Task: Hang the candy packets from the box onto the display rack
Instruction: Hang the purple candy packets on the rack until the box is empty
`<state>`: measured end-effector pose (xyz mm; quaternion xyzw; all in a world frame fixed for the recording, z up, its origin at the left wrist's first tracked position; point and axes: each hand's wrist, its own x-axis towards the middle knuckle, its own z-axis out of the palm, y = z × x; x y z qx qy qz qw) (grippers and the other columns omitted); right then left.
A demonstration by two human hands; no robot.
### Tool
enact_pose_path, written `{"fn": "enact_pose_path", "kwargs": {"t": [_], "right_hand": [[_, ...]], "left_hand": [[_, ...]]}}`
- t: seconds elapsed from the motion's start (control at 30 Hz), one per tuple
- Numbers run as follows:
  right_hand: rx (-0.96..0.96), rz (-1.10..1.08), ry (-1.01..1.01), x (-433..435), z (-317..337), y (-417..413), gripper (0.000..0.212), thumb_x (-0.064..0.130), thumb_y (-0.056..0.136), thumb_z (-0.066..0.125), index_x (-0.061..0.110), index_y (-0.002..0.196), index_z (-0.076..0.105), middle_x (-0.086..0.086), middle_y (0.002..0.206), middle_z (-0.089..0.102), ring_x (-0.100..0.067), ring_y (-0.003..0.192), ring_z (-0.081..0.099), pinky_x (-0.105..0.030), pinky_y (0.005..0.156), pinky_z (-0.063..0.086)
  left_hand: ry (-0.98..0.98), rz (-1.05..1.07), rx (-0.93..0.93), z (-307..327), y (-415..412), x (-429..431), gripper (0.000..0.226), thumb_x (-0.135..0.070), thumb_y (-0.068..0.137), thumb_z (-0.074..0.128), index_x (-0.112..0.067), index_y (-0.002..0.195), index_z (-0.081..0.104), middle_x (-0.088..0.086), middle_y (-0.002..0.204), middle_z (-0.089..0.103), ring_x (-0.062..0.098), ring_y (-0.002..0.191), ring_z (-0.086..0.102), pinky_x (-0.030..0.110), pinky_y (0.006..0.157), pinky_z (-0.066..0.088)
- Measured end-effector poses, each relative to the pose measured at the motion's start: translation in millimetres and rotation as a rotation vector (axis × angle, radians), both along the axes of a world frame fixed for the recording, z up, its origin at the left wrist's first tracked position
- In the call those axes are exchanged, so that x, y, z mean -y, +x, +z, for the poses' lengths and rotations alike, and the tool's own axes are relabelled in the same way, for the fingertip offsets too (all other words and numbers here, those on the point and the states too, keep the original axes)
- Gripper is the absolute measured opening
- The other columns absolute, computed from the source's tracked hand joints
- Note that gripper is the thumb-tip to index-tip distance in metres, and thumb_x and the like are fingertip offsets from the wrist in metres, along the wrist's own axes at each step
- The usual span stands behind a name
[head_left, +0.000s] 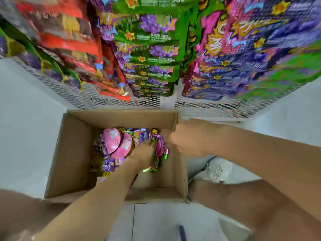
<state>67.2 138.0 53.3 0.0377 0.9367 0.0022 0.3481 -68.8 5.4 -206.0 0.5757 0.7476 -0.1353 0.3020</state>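
Cardboard box [69, 153] sits right under the rack [121, 100] at twelve o'clock for short reaches, left hand [141, 156] digging among packets [114, 143] with its grip hidden, right hand [189, 138] clenched at the rim.

Pale grey tiled floor [26, 136] w/ thin grout line [134, 221], even bright light, soft shadows
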Motion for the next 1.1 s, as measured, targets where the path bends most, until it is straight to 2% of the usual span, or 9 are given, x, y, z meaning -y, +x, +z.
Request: {"fn": "enact_pose_path", "kwargs": {"t": [0.07,0.13,0.37,0.47,0.57,0.7,0.8,0.97,1.1], "right_hand": [[0.014,0.007,-0.010,-0.4,-3.4,1.7,0.020,0.021,0.101,0.053,0.011,0.113,0.066,-0.014,0.104,0.063,-0.037,0.099,0.070,-0.041,0.077,0.057],[0.038,0.013,-0.027,-1.1,-7.3,5.5,0.017,0.020,0.102,0.051,0.015,0.111,0.063,-0.010,0.100,0.060,-0.035,0.100,0.069,-0.038,0.075,0.053],[0.023,-0.018,-0.088,0.6,-20.1,12.6,0.012,0.020,0.102,0.050,0.019,0.110,0.058,-0.001,0.087,0.045,-0.035,0.091,0.064,-0.037,0.074,0.049],[0.055,-0.006,-0.080,-0.4,-18.0,11.8,0.003,0.020,0.103,0.049,0.020,0.102,0.053,-0.003,0.076,0.037,-0.033,0.080,0.054,-0.037,0.077,0.053],[0.068,-0.014,-0.079,-2.3,-13.8,8.6,0.004,0.020,0.102,0.051,0.017,0.101,0.053,-0.005,0.081,0.044,-0.035,0.090,0.064,-0.041,0.082,0.058],[0.055,-0.051,-0.057,-3.5,-10.7,3.7,0.012,0.021,0.103,0.051,0.017,0.094,0.044,-0.002,0.077,0.033,-0.036,0.092,0.064,-0.043,0.079,0.059],[0.015,-0.150,-0.097,-3.1,-11.9,-1.9,0.014,0.021,0.104,0.052,0.013,0.094,0.048,-0.007,0.088,0.047,-0.033,0.086,0.063,-0.041,0.071,0.057],[-0.182,-0.452,-0.286,14.0,1.4,-21.9,0.063,0.072,0.087,0.065,0.010,0.078,0.057,-0.002,0.072,0.055,-0.024,0.077,0.058,-0.032,0.062,0.042],[-0.411,-0.670,-0.504,26.7,8.7,-26.1,0.070,0.085,0.063,0.071,0.024,0.098,0.067,0.004,0.083,0.071,-0.018,0.080,0.070,-0.038,0.068,0.057]], "left_hand": [[-0.003,0.008,0.006,-15.6,20.8,-3.6,0.117,-0.052,0.080,0.083,-0.010,0.167,0.016,0.019,0.173,0.015,0.040,0.149,0.037,0.056,0.116,0.042],[-0.016,0.047,-0.076,-24.1,40.4,-8.6,0.117,-0.049,0.085,0.082,-0.011,0.167,0.008,0.018,0.175,0.007,0.040,0.155,0.029,0.057,0.118,0.040],[0.052,0.131,-0.160,-29.1,53.2,-20.8,0.055,-0.019,0.101,0.061,-0.012,0.153,0.042,0.014,0.149,0.044,0.038,0.137,0.049,0.052,0.100,0.052],[0.051,0.156,-0.117,-22.8,51.8,-17.4,0.035,-0.016,0.098,0.062,-0.011,0.133,0.062,0.012,0.133,0.056,0.037,0.120,0.060,0.047,0.086,0.058],[0.123,0.353,0.021,2.5,46.1,-12.1,0.012,-0.023,0.091,0.064,-0.013,0.097,0.067,0.011,0.103,0.069,0.037,0.097,0.070,0.042,0.076,0.057],[0.303,0.607,0.297,55.4,21.1,-5.1,0.018,-0.022,0.082,0.069,-0.012,0.070,0.060,0.009,0.071,0.067,0.031,0.072,0.063,0.031,0.061,0.044],[0.476,0.735,0.407,110.0,1.8,-10.2,0.023,-0.028,0.079,0.066,-0.017,0.063,0.054,0.001,0.061,0.059,0.019,0.059,0.053,0.029,0.056,0.035],[0.584,0.945,0.567,200.7,-12.5,-24.7,0.025,-0.021,0.091,0.070,-0.003,0.074,0.063,0.003,0.068,0.056,0.017,0.064,0.048,0.026,0.052,0.035],[0.612,1.009,0.564,252.4,-12.8,-16.6,0.019,-0.023,0.089,0.074,-0.008,0.078,0.069,0.005,0.070,0.055,0.020,0.066,0.052,0.033,0.057,0.037]]}}
